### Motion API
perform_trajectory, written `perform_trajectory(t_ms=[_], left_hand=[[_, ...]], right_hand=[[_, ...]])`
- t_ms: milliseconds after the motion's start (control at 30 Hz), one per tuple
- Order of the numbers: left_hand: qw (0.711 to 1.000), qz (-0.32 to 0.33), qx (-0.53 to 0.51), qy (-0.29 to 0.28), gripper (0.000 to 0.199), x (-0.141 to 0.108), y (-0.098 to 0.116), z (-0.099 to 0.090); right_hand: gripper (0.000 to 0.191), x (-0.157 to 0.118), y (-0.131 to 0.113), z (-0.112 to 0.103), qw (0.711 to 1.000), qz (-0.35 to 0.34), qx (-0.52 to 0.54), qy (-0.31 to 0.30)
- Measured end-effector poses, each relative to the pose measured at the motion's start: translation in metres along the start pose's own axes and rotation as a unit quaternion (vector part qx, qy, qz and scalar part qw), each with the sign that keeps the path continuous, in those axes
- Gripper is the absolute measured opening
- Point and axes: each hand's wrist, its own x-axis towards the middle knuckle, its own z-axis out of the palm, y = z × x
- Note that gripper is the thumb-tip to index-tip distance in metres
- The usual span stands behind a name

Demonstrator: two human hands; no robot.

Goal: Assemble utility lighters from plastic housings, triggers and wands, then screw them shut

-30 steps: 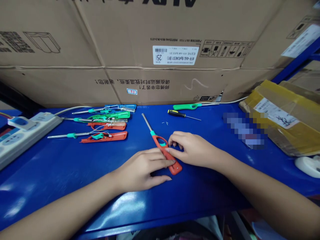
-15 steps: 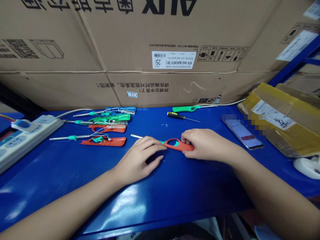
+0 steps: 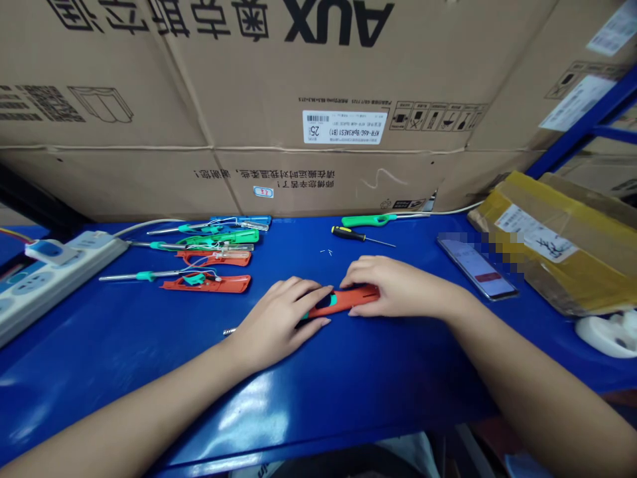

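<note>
Fingers (image 3: 314, 299) of the left hand (image 3: 279, 315) and right hand (image 3: 398, 285) hold the red lighter (image 3: 351, 300), its barrel (image 3: 229, 331) mostly hidden behind the left.

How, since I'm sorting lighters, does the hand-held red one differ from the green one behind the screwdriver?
The left hand and right hand hold the red lighter; the green lighter lies untouched.
The red lighter is partly covered; the green lighter isn't.
The red lighter's metal tube points left; the green lighter's points right.
Both have a handle and a metal tube.
</note>
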Motion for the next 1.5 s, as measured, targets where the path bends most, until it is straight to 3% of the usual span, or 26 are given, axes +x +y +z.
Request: perform_trajectory(t_ms=[100,167,233,333,400,467,733,1133,1233,1300,1333,1367,1433,1500], left_hand=[[1.0,-0.003,0.007,-0.008,0.034,0.0,-0.003,-0.002],[1.0,-0.013,0.007,-0.005,0.033,-0.001,-0.004,-0.005],[1.0,-0.025,0.006,-0.002,0.034,-0.001,-0.004,-0.009],[0.999,-0.035,0.0,-0.001,0.036,-0.001,-0.001,-0.011],[0.999,-0.035,0.003,0.0,0.038,-0.001,0.0,-0.01],[0.999,-0.032,0.014,-0.001,0.042,-0.001,0.0,-0.008],[1.0,-0.024,0.016,0.006,0.039,0.0,-0.003,0.001],[0.999,-0.049,-0.009,-0.007,0.036,0.0,-0.001,-0.002],[0.999,-0.052,-0.003,-0.006,0.034,0.001,0.001,-0.004],[0.999,-0.05,0.001,-0.004,0.032,0.001,0.001,-0.006],[0.999,-0.049,0.004,-0.002,0.031,0.001,0.001,-0.007],[0.999,-0.05,0.007,-0.002,0.029,0.001,0.001,-0.009],[0.999,-0.051,0.014,-0.003,0.027,0.001,0.001,-0.013],[0.998,-0.054,0.023,-0.003,0.026,0.001,0.002,-0.016]], right_hand=[[0.024,-0.005,0.016,-0.01,0.995,0.042,0.06,0.071],[0.026,-0.01,0.028,-0.018,0.989,0.1,0.08,0.073],[0.034,-0.013,0.038,-0.023,0.98,0.159,0.123,0.008],[0.048,-0.015,0.042,-0.025,0.946,0.212,0.201,-0.14],[0.052,-0.014,0.04,-0.024,0.927,0.215,0.231,-0.203],[0.051,-0.013,0.038,-0.022,0.921,0.208,0.244,-0.222],[0.051,-0.008,0.042,-0.015,0.915,0.193,0.28,-0.216],[0.05,-0.007,0.046,-0.01,0.923,0.179,0.277,-0.197],[0.048,-0.003,0.051,-0.008,0.946,0.169,0.253,-0.107],[0.045,0.007,0.058,-0.003,0.967,0.173,0.177,0.061],[0.04,0.013,0.062,0.001,0.965,0.179,0.101,0.16],[0.034,0.02,0.066,0.005,0.957,0.187,0.062,0.212],[0.03,0.034,0.073,0.011,0.951,0.186,0.019,0.247],[0.029,0.047,0.078,0.016,0.954,0.18,0.001,0.241]])
